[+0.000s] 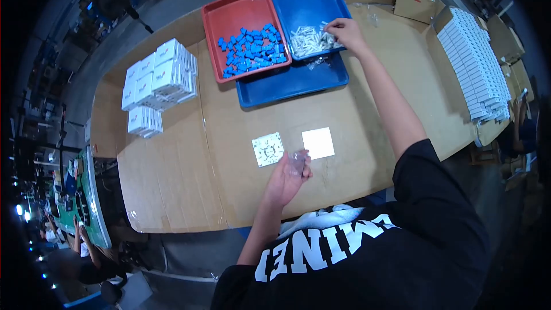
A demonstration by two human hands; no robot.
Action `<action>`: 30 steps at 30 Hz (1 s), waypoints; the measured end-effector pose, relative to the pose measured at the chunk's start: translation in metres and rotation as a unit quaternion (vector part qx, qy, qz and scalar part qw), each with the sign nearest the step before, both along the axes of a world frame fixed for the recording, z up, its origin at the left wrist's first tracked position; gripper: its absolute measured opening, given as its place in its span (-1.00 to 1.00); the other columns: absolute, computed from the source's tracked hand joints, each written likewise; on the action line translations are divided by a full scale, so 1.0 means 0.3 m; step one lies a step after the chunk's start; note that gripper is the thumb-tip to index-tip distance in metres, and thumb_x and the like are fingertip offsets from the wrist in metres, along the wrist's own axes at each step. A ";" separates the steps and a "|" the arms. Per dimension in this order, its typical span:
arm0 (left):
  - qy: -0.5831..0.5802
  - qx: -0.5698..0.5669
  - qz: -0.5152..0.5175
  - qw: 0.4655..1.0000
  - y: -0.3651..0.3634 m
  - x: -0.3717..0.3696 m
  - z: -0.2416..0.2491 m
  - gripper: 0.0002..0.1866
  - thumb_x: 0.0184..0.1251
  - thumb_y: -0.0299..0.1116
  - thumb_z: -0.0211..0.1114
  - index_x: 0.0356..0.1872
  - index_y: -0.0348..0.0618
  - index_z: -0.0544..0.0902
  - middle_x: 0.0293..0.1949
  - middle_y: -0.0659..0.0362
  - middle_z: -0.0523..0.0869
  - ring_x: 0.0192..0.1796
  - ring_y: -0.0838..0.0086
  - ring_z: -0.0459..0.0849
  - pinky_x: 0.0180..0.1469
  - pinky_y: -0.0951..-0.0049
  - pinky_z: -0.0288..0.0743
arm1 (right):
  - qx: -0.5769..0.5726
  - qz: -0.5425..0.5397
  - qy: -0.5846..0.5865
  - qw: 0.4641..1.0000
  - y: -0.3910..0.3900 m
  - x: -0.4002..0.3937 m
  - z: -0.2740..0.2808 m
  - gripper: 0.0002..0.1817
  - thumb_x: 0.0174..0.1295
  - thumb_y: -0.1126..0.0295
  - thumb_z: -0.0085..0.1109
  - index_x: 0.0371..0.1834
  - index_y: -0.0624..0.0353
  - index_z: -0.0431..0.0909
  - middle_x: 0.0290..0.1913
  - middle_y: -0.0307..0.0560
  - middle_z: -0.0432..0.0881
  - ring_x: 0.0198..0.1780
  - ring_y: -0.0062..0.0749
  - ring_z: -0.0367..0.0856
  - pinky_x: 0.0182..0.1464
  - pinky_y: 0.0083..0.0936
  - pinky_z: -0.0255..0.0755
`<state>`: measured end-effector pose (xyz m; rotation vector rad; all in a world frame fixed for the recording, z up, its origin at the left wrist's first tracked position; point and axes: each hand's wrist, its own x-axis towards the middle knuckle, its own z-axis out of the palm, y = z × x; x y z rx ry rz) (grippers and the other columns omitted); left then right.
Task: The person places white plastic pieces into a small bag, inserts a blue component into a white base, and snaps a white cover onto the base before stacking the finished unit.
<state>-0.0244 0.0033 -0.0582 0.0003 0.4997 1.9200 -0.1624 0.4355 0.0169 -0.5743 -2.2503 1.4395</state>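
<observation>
My left hand (287, 179) is closed on a small clear plastic bag (297, 162) above the cardboard surface. Beside it lie a white plate with cut-out patterns (268, 149) and a plain white square (318, 143). My right hand (346, 33) reaches into the upper blue tray (304, 1), its fingers pinched together at the right end of a pile of small pale pieces (308, 41). What those fingers hold, if anything, is too small to make out. To the left, a red tray (238, 14) holds many blue pieces (252, 50).
A lower blue tray (293, 88) sits partly under the others. White boxes (152, 83) are stacked at the left, and rows of white pieces (473, 66) at the right. Cardboard walls (416, 3) edge the table. Other people are at the far left and right.
</observation>
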 end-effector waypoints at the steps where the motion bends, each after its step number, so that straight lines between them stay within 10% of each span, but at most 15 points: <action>1: -0.008 -0.006 0.036 0.999 0.021 -0.012 0.041 -0.42 0.76 0.07 -0.13 0.41 -0.22 0.46 0.00 0.18 0.65 -0.18 0.45 0.59 0.09 0.24 0.48 | -0.022 -0.002 0.030 0.999 -0.039 0.034 0.002 -0.84 0.34 0.42 0.36 -0.12 0.24 0.82 -0.37 -0.30 0.71 -0.46 -0.75 0.48 -0.41 -0.70 0.36; 12: -0.011 -0.030 0.092 0.995 0.083 -0.114 0.189 -0.38 0.73 0.11 -0.03 0.45 -0.22 0.44 0.01 0.19 0.73 -0.16 0.46 0.62 0.01 0.33 0.53 | -0.283 0.071 -0.009 0.956 -0.620 0.524 -0.022 -0.84 0.38 0.49 0.35 -0.04 0.29 0.79 -0.22 -0.20 0.82 -0.45 -0.77 0.51 -0.41 -0.71 0.37; 25: 0.068 -0.136 0.044 0.987 0.074 -0.084 0.207 -0.41 0.73 0.11 -0.03 0.30 -0.25 0.58 0.01 0.13 0.76 -0.13 0.48 0.66 0.00 0.38 0.62 | -0.140 0.216 0.058 0.964 -0.708 0.529 0.087 -0.76 0.37 0.56 0.29 0.06 0.25 0.80 -0.17 -0.18 0.68 -0.17 -0.54 0.61 -0.07 -0.59 0.50; 30: 0.093 -0.152 0.028 0.984 0.085 -0.114 0.225 -0.43 0.74 0.10 -0.04 0.25 -0.23 0.60 0.02 0.09 0.76 -0.14 0.45 0.69 -0.02 0.34 0.63 | -0.078 0.269 0.011 0.960 -0.666 0.514 0.146 -0.82 0.34 0.50 0.32 -0.04 0.20 0.81 -0.19 -0.24 0.71 -0.27 -0.63 0.53 -0.22 -0.61 0.41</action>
